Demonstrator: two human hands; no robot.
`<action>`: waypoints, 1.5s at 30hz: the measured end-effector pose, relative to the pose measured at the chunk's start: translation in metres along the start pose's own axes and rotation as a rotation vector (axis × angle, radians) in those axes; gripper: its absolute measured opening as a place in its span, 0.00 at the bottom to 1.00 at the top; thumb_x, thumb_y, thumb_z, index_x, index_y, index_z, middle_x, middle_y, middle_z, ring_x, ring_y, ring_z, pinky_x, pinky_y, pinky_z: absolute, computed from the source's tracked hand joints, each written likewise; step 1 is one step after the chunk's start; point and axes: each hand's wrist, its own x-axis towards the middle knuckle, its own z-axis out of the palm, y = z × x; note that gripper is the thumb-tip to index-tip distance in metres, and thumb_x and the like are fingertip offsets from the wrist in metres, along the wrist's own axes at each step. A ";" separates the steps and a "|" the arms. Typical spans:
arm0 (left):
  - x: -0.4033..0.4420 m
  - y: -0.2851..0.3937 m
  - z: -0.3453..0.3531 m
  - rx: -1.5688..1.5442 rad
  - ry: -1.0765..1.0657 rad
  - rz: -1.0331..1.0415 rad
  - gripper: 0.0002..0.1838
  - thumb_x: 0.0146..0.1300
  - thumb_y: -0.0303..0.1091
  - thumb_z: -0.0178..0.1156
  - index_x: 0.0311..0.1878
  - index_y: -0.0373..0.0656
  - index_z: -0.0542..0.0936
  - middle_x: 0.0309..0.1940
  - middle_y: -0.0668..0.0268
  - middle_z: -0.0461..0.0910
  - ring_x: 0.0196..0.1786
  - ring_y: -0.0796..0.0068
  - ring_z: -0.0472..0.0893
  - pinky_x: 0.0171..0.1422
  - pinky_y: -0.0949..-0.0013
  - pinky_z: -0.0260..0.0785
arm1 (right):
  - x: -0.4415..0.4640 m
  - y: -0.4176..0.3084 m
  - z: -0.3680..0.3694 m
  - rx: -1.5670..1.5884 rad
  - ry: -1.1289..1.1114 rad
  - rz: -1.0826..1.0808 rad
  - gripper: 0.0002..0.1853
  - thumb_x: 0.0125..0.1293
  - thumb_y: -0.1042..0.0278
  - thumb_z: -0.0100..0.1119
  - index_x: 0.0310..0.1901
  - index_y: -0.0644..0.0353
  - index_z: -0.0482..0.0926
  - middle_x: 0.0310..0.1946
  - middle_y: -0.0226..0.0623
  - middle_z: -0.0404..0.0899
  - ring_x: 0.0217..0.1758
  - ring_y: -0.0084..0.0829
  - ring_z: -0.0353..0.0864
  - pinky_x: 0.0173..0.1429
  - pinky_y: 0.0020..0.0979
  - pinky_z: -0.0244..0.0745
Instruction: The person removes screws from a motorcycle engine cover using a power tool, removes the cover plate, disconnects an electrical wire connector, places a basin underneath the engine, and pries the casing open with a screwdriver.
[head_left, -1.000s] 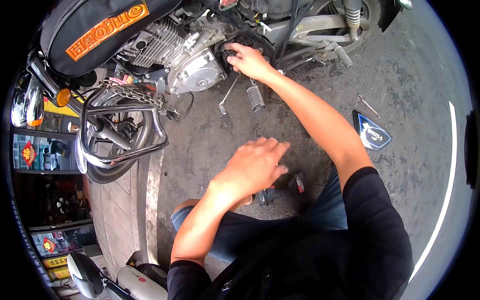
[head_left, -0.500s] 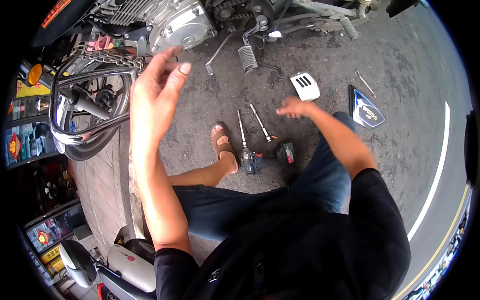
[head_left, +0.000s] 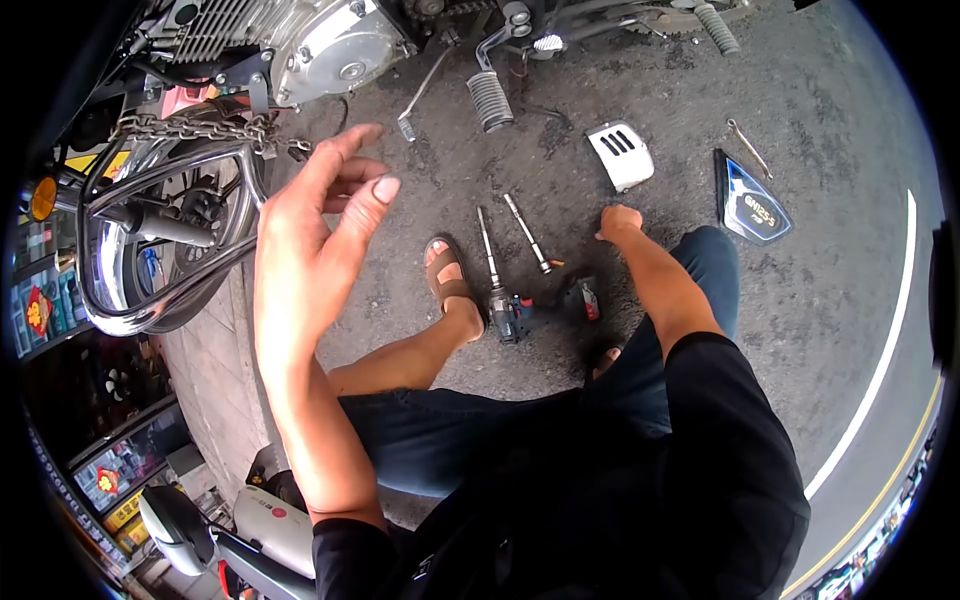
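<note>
My left hand (head_left: 322, 225) is raised in front of the motorcycle's engine (head_left: 340, 65), empty, its fingers bent and the thumb held apart from them. Over the ground near my right knee is my right hand (head_left: 620, 222), its fingers curled into a fist; I see nothing in it. Just beyond that fist lies a white slotted cover (head_left: 622, 160). Between my feet a cordless power tool (head_left: 510, 312) with a long shaft rests on the asphalt. Beside its shaft lies a metal extension bar (head_left: 527, 232).
A blue and black side panel (head_left: 757, 205) and a wrench (head_left: 750, 150) lie at the right. The chrome crash bar (head_left: 165, 165), with a chain (head_left: 190, 128), juts out at the left. A footpeg (head_left: 490, 102) hangs ahead. A scooter (head_left: 275, 530) stands behind my left arm.
My right hand has moved right and its fingers have curled in. The left hand sits slightly lower, still bent. The whole view has shifted a little.
</note>
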 end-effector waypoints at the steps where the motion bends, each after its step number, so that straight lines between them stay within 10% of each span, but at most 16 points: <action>1: 0.001 -0.001 -0.001 -0.005 0.007 -0.009 0.21 0.63 0.35 0.59 0.58 0.38 0.73 0.38 0.64 0.80 0.40 0.78 0.77 0.47 0.73 0.69 | 0.010 0.003 0.003 -0.075 0.011 -0.074 0.24 0.52 0.45 0.65 0.46 0.52 0.81 0.47 0.37 0.81 0.52 0.36 0.80 0.51 0.35 0.77; 12: 0.007 0.020 -0.003 -0.057 0.152 0.144 0.17 0.60 0.29 0.59 0.52 0.37 0.75 0.31 0.59 0.81 0.34 0.71 0.81 0.41 0.70 0.72 | -0.079 -0.141 0.027 0.324 0.151 -0.709 0.16 0.60 0.60 0.50 0.50 0.48 0.75 0.50 0.45 0.76 0.51 0.45 0.78 0.53 0.43 0.74; 22: -0.017 0.033 0.015 0.155 0.006 0.161 0.22 0.54 0.29 0.63 0.54 0.38 0.74 0.36 0.56 0.81 0.41 0.61 0.81 0.46 0.63 0.72 | -0.064 -0.202 0.067 0.445 -0.008 -0.507 0.13 0.61 0.66 0.50 0.46 0.49 0.78 0.48 0.37 0.78 0.53 0.42 0.77 0.52 0.40 0.75; 26: -0.022 0.035 0.014 0.240 -0.130 0.228 0.25 0.51 0.29 0.65 0.55 0.38 0.74 0.40 0.56 0.80 0.44 0.58 0.80 0.50 0.63 0.71 | -0.061 -0.201 0.067 0.806 0.410 -0.465 0.10 0.51 0.68 0.59 0.37 0.46 0.78 0.38 0.35 0.77 0.46 0.41 0.76 0.48 0.41 0.74; 36: -0.005 0.030 0.011 0.223 -0.098 0.324 0.23 0.54 0.34 0.63 0.54 0.40 0.74 0.40 0.55 0.79 0.44 0.51 0.78 0.46 0.58 0.71 | -0.117 -0.099 -0.086 0.989 0.550 -1.100 0.11 0.54 0.73 0.53 0.41 0.60 0.73 0.36 0.41 0.75 0.40 0.41 0.78 0.46 0.37 0.72; 38: 0.001 0.025 0.012 0.232 -0.064 0.337 0.23 0.54 0.35 0.63 0.54 0.41 0.74 0.39 0.56 0.80 0.43 0.52 0.79 0.45 0.57 0.71 | -0.152 -0.070 -0.134 1.144 0.402 -1.027 0.09 0.57 0.74 0.52 0.40 0.62 0.72 0.33 0.40 0.76 0.38 0.33 0.78 0.44 0.33 0.72; 45: 0.027 0.010 0.019 0.150 -0.019 0.133 0.19 0.58 0.37 0.61 0.52 0.41 0.76 0.34 0.57 0.82 0.39 0.58 0.82 0.45 0.63 0.72 | -0.173 -0.054 -0.269 1.134 0.997 -0.917 0.14 0.66 0.68 0.53 0.51 0.63 0.74 0.29 0.34 0.77 0.32 0.22 0.74 0.39 0.26 0.70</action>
